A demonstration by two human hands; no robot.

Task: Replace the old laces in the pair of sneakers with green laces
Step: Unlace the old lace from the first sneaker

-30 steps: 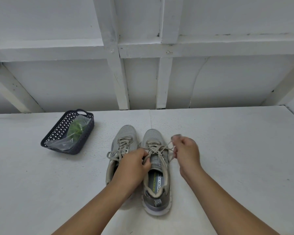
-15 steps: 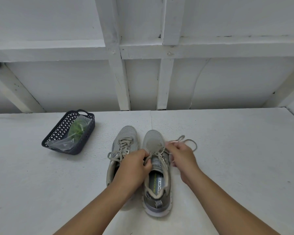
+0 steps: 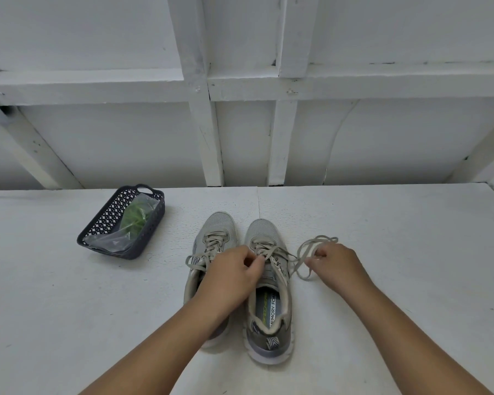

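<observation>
Your left hand (image 3: pixel 234 273) pinches the old lace (image 3: pixel 311 252) at the right sneaker's (image 3: pixel 268 280) upper eyelets; your right hand (image 3: pixel 335 263), just right of that sneaker, grips the pulled-out loops. Draw one crossing at a time, steadying the tongue. The green laces (image 3: pixel 134 218) wait bagged in the basket (image 3: pixel 103 223), well left of it.

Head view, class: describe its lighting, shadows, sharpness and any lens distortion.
Head view: soft, even light; faint shadows beside the sneakers and basket; wide-angle bending bows the table edge and wall beams; hands and insole text look sharp; no glare.
</observation>
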